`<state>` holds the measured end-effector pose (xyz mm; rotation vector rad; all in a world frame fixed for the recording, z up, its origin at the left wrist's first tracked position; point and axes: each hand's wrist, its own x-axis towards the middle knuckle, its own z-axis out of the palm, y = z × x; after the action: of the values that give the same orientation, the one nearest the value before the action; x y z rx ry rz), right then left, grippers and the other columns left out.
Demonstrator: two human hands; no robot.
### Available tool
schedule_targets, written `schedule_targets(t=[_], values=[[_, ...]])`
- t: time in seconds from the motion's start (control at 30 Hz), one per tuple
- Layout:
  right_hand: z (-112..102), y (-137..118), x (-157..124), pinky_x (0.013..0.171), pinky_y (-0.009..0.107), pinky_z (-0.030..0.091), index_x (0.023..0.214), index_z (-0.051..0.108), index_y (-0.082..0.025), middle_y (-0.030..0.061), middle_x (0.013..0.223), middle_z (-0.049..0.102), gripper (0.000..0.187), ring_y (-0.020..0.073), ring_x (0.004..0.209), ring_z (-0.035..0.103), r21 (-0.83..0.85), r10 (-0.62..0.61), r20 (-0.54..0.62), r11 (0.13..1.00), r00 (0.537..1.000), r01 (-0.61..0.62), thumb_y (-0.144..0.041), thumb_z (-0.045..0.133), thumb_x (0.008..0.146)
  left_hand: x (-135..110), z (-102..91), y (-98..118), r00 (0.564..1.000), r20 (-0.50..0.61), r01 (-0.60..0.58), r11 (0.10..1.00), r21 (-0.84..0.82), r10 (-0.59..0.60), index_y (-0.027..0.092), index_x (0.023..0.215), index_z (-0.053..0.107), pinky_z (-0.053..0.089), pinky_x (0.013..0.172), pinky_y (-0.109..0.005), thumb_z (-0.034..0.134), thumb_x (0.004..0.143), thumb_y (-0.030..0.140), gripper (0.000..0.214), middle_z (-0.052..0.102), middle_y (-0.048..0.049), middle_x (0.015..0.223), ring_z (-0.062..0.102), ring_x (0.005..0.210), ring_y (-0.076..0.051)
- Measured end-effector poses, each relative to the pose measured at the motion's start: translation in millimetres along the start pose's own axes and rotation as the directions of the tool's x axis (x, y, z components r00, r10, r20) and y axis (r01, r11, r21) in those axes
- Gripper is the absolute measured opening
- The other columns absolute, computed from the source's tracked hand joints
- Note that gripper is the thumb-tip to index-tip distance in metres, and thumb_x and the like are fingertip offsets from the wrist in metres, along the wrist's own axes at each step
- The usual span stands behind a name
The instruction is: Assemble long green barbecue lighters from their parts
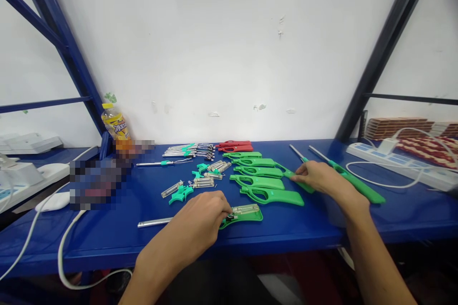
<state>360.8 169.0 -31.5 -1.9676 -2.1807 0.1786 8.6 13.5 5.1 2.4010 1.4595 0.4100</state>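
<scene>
At the table's front edge my left hand (207,209) is closed on an opened lighter. Its green half shell (252,218) lies with the inside up, a clear fuel tank (245,209) in it, and its metal tube (153,222) points left; the fingers hide the middle. Farther right, my right hand (317,176) pinches the body of a long green lighter (304,185) lying on the table, tube pointing up and left. Another whole green lighter (361,187) rests beside it. Between the hands several green handle shells (277,196) lie in a row.
Teal triggers (181,194) and clear fuel tanks (203,183) lie left of the shells. Behind are metal tubes with wires (182,151) and red shells (234,146). A drink bottle (116,126) stands back left; a white power strip (404,162) with cables lies right.
</scene>
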Motion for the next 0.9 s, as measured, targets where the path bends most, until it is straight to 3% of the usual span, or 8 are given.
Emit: schedule_targets(t=[0.23, 0.3, 0.43, 0.57, 0.63, 0.73, 0.83, 0.9], values=[[-3.2, -7.1, -6.9, 0.059, 0.033, 0.039, 0.062, 0.072, -0.023, 0.0082, 0.064, 0.074, 0.041, 0.0288, 0.068, 0.073, -0.023, 0.004, 0.04, 1.0, 0.999, -0.003, -0.051, 0.065, 0.092, -3.0, -2.3, 6.4, 1.0, 0.001, 0.028, 0.999, 0.024, -0.028, 0.025, 0.103, 0.077, 0.05, 0.091, -0.033, 0.042, 0.104, 0.013, 0.036, 0.072, -0.0049, 0.104, 0.066, 0.098, -0.022], [-3.4, -7.9, -7.4, 0.058, 0.033, 0.038, 0.063, 0.069, -0.023, 0.0077, 0.063, 0.072, 0.041, 0.0287, 0.067, 0.072, -0.024, 0.01, 0.023, 1.0, 1.0, -0.01, -0.053, 0.065, 0.091, -3.2, -3.4, 8.3, 1.0, -0.002, 0.03, 0.999, 0.028, -0.03, 0.025, 0.103, 0.077, 0.051, 0.092, -0.033, 0.042, 0.104, 0.013, 0.037, 0.073, -0.0054, 0.104, 0.067, 0.099, -0.022], [-9.4, -7.0, -11.0, 0.063, 0.034, 0.041, 0.095, 0.069, -0.02, 0.0113, 0.078, 0.076, 0.031, 0.0334, 0.078, 0.073, -0.018, 0.063, -0.122, 0.998, 0.991, -0.065, -0.05, 0.062, 0.093, -3.6, -4.7, 10.9, 1.0, -0.011, 0.027, 0.999, 0.037, -0.026, 0.025, 0.101, 0.078, 0.052, 0.091, -0.033, 0.043, 0.104, 0.014, 0.037, 0.074, -0.0056, 0.103, 0.068, 0.099, -0.022], [-27.5, -12.5, -23.9, 0.066, 0.036, 0.044, 0.121, 0.058, -0.019, 0.0133, 0.085, 0.076, 0.035, 0.0356, 0.081, 0.072, 0.018, 0.087, -0.262, 0.996, 0.961, -0.085, -0.047, 0.049, 0.101, -5.2, -6.6, 8.3, 1.0, -0.013, 0.012, 0.999, 0.044, -0.011, 0.026, 0.1, 0.078, 0.053, 0.089, -0.033, 0.043, 0.104, 0.011, 0.038, 0.074, -0.003, 0.102, 0.069, 0.098, -0.021], [-36.8, -23.2, -35.3, 0.07, 0.034, 0.046, 0.125, 0.053, -0.023, 0.0089, 0.088, 0.076, 0.032, 0.0312, 0.08, 0.072, 0.065, 0.027, -0.287, 0.998, 0.958, -0.009, -0.045, 0.042, 0.105, -5.6, -9.2, 4.7, 0.998, -0.056, -0.006, 0.998, 0.06, 0.009, 0.026, 0.104, 0.077, 0.054, 0.09, -0.034, 0.043, 0.104, 0.011, 0.037, 0.074, -0.0018, 0.105, 0.069, 0.1, -0.021], [-44.1, -50.4, -57.0, 0.075, 0.033, 0.049, 0.126, 0.053, -0.027, 0.0057, 0.097, 0.076, 0.032, 0.0269, 0.085, 0.072, 0.218, -0.17, -0.291, 0.947, 0.942, 0.238, -0.047, 0.036, 0.107, -5.0, -15.2, 0.5, 0.971, -0.235, -0.004, 0.993, 0.114, 0.031, 0.026, 0.124, 0.072, 0.055, 0.097, -0.038, 0.042, 0.107, 0.014, 0.037, 0.072, -0.0045, 0.122, 0.069, 0.111, -0.024], [-42.1, -82.3, -77.5, 0.073, 0.033, 0.05, 0.129, 0.054, -0.027, 0.0044, 0.093, 0.073, 0.04, 0.0259, 0.08, 0.069, 0.298, -0.294, -0.17, 0.894, 0.941, 0.334, -0.056, 0.039, 0.106, -3.4, -19.3, -0.3, 0.917, -0.397, 0.024, 0.988, 0.152, 0.038, 0.029, 0.149, 0.056, 0.055, 0.104, -0.044, 0.044, 0.108, 0.019, 0.044, 0.059, -0.0078, 0.145, 0.063, 0.127, -0.027], [-37.9, -99.9, -86.8, 0.08, 0.035, 0.052, 0.131, 0.054, -0.028, 0.0047, 0.103, 0.074, 0.044, 0.0271, 0.089, 0.069, 0.35, -0.361, -0.07, 0.864, 0.93, 0.362, -0.061, 0.049, 0.102, -2.7, -19.6, -0.1, 0.908, -0.415, 0.019, 0.983, 0.182, 0.059, 0.033, 0.158, 0.044, 0.052, 0.109, -0.047, 0.05, 0.107, 0.02, 0.053, 0.05, -0.0081, 0.156, 0.056, 0.138, -0.03]])
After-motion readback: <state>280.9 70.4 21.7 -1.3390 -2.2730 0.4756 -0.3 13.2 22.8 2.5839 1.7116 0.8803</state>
